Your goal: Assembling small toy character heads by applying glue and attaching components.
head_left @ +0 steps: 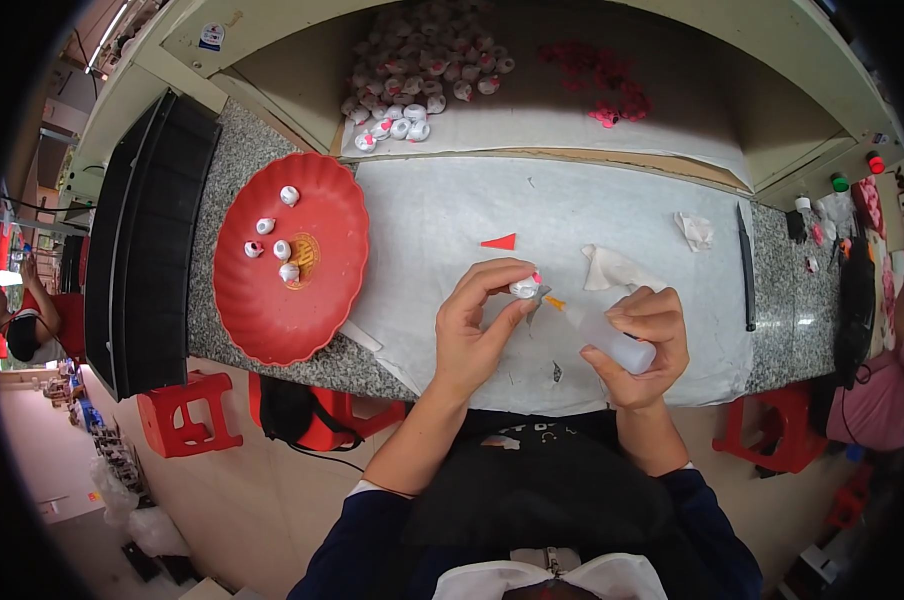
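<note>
Between the thumb and fingers of my left hand (477, 325) is a small white ball-shaped piece (524, 288) with a pink spot. My right hand (647, 340) wraps round a translucent squeeze bottle (617, 345), tilted so that its yellow tip (554, 303) points at the piece. Whether the tip touches it I cannot tell. A small red triangular piece (499, 242) lies on the white sheet (422, 215) beyond my hands. Crumpled white tissue (617, 270) lies just beyond the bottle.
At left, a red scalloped plate (342, 300) holds several white pieces. Many similar pieces (427, 70) and a cluster of pink bits (612, 85) lie on the shelf behind. A black tray (147, 250) stands far left. Tweezers-like dark tool (746, 270) lies at right.
</note>
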`<state>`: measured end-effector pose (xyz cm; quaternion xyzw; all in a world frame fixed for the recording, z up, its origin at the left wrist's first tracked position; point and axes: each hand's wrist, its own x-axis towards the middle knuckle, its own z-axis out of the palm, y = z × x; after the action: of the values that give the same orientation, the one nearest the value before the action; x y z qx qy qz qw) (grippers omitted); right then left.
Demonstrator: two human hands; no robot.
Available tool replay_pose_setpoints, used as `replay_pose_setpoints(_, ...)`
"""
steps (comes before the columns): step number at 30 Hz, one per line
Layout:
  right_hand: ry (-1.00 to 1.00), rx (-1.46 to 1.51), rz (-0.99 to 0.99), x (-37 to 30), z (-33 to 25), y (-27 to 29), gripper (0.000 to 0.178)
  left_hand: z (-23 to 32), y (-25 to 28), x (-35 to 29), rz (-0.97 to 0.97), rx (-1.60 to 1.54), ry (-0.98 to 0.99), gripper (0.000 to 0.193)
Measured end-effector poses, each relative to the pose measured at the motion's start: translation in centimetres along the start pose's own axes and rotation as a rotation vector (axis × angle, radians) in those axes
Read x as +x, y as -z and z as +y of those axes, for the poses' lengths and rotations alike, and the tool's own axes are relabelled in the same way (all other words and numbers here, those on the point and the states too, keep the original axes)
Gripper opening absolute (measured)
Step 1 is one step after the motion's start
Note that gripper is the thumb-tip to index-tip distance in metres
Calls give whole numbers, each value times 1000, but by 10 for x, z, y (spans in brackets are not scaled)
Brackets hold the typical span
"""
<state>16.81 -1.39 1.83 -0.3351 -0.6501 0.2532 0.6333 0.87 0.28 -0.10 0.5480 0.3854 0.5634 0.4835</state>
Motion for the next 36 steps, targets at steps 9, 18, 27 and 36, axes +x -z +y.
replay_pose_setpoints(9, -483, 107, 111, 52, 4, 24, 22, 3, 11, -2, 127, -362, 177, 31)
replay_pose_setpoints(18, -127, -980, -270, 127, 119, 29, 23, 7, 7, -1, 115, -364, 146, 31)
replay_pose_setpoints(27, -101, -919, -418, 104, 100, 41, 17, 11, 9, -1, 88, -378, 154, 31)
replay_pose_setpoints(36, -557, -42, -207, 54, 10, 7, 18, 6, 11, -4, 40, -422, 96, 31)
